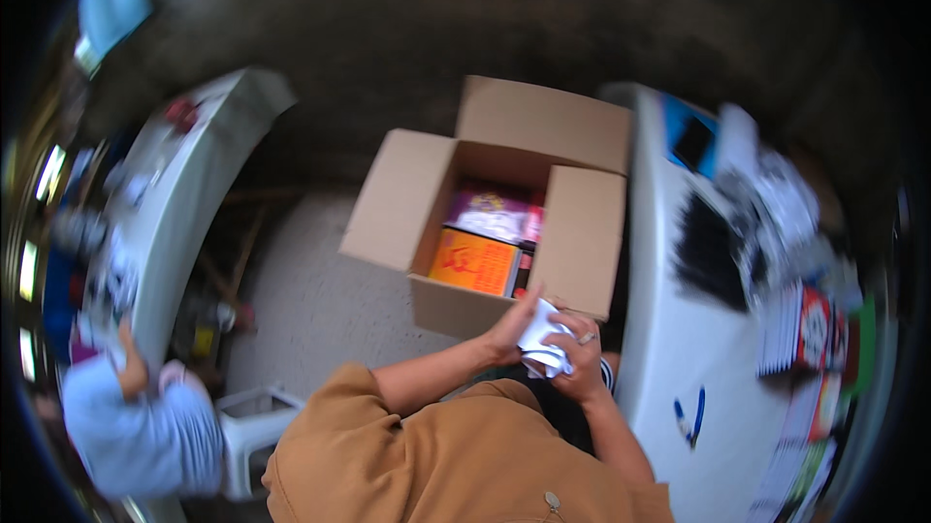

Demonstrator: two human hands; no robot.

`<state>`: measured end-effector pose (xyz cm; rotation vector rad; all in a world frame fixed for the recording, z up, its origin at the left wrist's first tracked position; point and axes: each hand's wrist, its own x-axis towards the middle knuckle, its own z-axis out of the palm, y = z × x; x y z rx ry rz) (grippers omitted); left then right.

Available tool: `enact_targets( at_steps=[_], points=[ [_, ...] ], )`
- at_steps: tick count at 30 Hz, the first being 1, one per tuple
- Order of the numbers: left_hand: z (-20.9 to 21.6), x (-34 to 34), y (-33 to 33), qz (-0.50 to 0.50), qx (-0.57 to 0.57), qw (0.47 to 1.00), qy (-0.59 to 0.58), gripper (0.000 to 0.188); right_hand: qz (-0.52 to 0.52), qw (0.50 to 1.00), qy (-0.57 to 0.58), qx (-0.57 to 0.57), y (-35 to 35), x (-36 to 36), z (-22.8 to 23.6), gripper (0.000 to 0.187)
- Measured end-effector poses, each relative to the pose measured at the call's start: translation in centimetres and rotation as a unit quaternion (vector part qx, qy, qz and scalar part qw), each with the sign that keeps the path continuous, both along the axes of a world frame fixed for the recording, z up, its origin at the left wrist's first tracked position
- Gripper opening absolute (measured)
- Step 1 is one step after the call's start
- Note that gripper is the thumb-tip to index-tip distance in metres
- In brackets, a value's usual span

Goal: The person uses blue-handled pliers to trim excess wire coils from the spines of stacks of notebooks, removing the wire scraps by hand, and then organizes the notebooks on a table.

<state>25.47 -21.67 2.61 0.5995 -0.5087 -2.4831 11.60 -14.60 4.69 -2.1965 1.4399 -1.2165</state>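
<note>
Between my two hands, in front of my chest, is a crumpled or folded piece of white paper. My left hand closes on its left side. My right hand, with a ring on one finger, grips it from the right. Just beyond them stands an open cardboard box, its flaps folded outward. Inside lie an orange packet or book with dark edges and a purple-and-white packet. The right flap hides part of the contents.
A white-covered table on the right holds blue-handled pliers, a black bristly bundle, clear plastic bags and stacked booklets. At left, a person in light blue sits by another white table and a white stool.
</note>
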Motion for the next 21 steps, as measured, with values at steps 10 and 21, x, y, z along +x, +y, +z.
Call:
enact_targets(
  at_steps=[10,21],
  points=[
    [3.4,-1.1,8.3,-0.047,-0.569,0.692,-0.442,0.092,0.051,0.604,-0.734,0.305,2.7,0.3,-3.8,0.040],
    [0.6,-4.0,5.6,0.215,-0.716,0.567,-0.346,0.034,0.211,0.469,-0.758,0.401,2.5,1.1,-0.6,0.058]
  ],
)
